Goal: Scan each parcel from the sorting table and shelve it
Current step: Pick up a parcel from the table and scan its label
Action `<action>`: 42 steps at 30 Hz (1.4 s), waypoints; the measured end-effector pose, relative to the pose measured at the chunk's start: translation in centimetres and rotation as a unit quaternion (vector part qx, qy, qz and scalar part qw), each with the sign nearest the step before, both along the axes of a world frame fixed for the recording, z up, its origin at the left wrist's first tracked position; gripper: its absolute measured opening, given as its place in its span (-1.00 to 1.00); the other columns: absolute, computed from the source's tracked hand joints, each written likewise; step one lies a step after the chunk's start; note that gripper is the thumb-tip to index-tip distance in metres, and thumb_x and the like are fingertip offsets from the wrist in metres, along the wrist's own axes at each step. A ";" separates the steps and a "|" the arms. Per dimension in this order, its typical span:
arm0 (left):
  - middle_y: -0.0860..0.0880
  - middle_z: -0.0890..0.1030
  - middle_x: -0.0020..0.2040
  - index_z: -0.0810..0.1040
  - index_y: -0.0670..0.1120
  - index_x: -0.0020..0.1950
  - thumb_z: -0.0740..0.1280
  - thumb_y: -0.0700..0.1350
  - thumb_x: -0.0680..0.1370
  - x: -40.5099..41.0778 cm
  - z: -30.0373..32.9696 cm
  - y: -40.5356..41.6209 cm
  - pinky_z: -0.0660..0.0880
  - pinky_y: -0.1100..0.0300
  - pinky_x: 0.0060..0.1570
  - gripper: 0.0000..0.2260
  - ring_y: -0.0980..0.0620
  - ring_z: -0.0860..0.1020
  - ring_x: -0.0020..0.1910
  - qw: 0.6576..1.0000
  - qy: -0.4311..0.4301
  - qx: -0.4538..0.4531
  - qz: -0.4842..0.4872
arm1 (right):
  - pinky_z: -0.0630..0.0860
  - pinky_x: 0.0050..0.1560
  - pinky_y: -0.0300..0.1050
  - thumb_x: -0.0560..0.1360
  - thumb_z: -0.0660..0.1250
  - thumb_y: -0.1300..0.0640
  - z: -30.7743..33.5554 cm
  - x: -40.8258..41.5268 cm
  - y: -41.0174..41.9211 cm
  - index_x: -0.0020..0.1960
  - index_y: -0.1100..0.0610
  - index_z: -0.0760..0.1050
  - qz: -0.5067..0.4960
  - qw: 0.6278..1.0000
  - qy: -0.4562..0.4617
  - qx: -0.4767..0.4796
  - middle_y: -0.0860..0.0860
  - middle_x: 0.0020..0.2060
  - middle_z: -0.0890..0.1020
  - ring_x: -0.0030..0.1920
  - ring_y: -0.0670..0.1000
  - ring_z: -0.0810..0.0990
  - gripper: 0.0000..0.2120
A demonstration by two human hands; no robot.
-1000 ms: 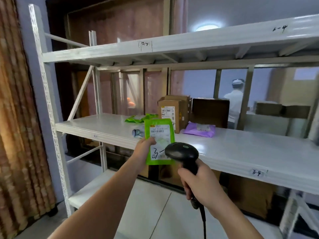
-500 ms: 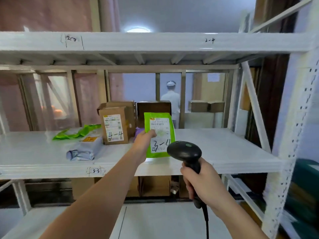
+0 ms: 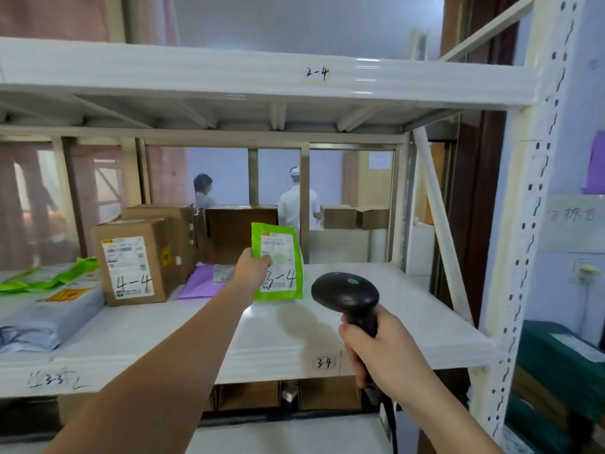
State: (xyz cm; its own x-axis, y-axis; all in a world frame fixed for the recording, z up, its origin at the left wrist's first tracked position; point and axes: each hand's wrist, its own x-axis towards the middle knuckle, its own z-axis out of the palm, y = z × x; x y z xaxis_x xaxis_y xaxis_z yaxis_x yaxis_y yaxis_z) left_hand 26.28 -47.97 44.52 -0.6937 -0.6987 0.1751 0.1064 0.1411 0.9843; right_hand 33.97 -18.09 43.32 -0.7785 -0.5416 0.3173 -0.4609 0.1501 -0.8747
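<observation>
While the green parcel (image 3: pixel 278 262) is being pinched upright by the left hand (image 3: pixel 253 268) over shelf (image 3: pixel 393 322) bay 3-4, at the scanner's (image 3: pixel 345 294) ten o'clock, it is best being lowered flat, label up; the scanner is being gripped by the right hand (image 3: pixel 376 348).

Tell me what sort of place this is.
Most likely a parcel sorting or pickup storeroom: white metal shelving with handwritten slot codes like 3-4, labelled cardboard boxes and mailer bags, and a barcode scanner in the right hand.

Glossy green plastic parcel (image 3: pixel 278 262), matt black plastic scanner (image 3: pixel 345 294), smooth white painted-metal shelf (image 3: pixel 409 322), brown cardboard box (image 3: pixel 137 260).
</observation>
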 end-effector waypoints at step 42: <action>-0.06 0.50 0.45 0.46 0.07 0.49 0.09 0.29 0.62 -4.7 -2.2 -3.7 0.35 -0.09 0.39 -0.47 -0.13 0.40 0.43 0.787 -0.342 -0.513 0.036 | 0.53 -0.36 -0.11 0.54 0.26 0.20 0.4 -4.3 -4.1 -0.04 0.11 0.44 -0.006 1.000 0.005 0.014 0.04 -0.51 0.47 -0.51 0.05 0.46 -0.98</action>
